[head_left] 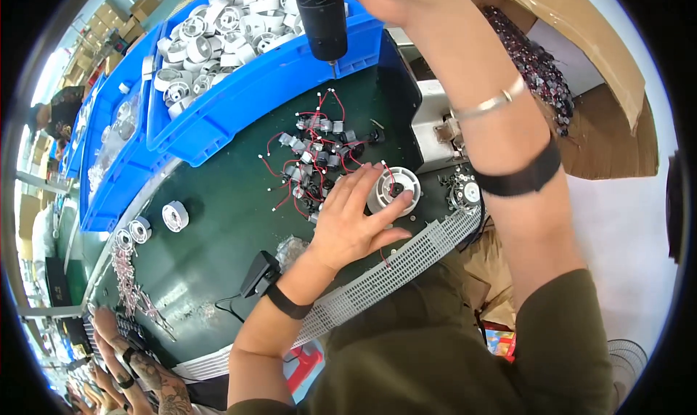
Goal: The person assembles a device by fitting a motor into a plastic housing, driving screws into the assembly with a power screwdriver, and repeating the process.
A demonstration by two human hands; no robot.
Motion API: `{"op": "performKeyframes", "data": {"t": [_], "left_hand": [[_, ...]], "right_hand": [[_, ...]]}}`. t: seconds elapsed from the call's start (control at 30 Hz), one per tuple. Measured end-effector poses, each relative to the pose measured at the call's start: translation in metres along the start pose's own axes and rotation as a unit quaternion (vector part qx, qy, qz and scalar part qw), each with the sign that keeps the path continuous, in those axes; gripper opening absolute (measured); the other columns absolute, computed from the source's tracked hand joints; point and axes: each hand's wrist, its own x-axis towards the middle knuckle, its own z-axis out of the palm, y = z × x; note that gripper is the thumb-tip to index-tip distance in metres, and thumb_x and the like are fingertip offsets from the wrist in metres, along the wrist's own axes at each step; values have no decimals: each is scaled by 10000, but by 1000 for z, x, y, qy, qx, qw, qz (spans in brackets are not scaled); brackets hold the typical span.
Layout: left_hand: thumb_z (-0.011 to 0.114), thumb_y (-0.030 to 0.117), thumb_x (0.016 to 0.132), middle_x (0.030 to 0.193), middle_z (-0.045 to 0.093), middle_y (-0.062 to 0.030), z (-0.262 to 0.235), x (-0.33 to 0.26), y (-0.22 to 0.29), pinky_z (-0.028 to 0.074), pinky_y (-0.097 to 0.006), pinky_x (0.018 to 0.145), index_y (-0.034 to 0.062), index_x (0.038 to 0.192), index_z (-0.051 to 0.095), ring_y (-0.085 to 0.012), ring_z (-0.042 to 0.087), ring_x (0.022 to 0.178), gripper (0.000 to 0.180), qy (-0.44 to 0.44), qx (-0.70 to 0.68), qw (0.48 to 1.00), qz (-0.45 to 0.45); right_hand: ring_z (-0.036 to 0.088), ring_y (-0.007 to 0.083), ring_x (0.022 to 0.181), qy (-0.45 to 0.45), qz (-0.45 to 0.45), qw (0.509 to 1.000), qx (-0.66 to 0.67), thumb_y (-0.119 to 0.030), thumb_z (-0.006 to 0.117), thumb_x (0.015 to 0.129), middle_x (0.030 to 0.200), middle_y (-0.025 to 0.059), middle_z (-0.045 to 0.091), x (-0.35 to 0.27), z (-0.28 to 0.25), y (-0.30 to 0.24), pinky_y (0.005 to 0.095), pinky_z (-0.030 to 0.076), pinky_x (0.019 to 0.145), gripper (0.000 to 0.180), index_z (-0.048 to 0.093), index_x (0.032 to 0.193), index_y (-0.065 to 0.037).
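My right hand (pixel 388 0) reaches to the top edge, its fingers partly cut off, wrapped round a black electric screwdriver (pixel 324 23). The screwdriver points down, its thin bit over the dark green bench, near the blue bin's edge. Lower down, my left hand (pixel 352 222) straddles a white round plastic housing (pixel 409 180), fingers at its left side and across its lower rim, holding it on the bench. A red wire and a dark part show in the housing's middle. Beside my left fingers lies a pile of small grey-and-black motors (pixel 308 153) with red wires.
A blue bin (pixel 218 135) full of white round housings stands at the back. Loose white housings (pixel 175 216) sit at left, near a heap of thin metal pieces (pixel 127 273). Small screws (pixel 461 190) lie at right. A white perforated strip (pixel 406 259) edges the bench. Other people's arms (pixel 138 357) are lower left.
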Motion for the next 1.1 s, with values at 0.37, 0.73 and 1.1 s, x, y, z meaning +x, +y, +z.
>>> {"op": "performKeyframes", "data": {"t": [0.37,0.73,1.1], "left_hand": [[776,154,631,1155,546,-191,2,-4,-6,484,-404,791,81,1018,654,-338,566,979,412,-19,-36,996,-85],[794,128,571,1147,549,-201,9,-6,-8,511,-386,747,88,1018,651,-337,585,940,471,1,-44,997,-64],[790,133,582,1147,547,-211,10,-5,-10,508,-383,752,95,1032,645,-335,583,942,474,-1,-56,997,-59]], "right_hand": [[547,195,526,224,-42,967,-111,-171,607,809,663,95,560,-117,-58,-37,295,464,503,334,504,1058,27],[525,204,505,292,-39,951,-95,-173,621,780,640,98,534,-154,-70,-16,296,461,502,376,488,1056,45],[530,207,505,33,-116,857,501,-146,608,787,641,109,538,-146,-86,9,299,471,508,364,480,1068,46]]}}
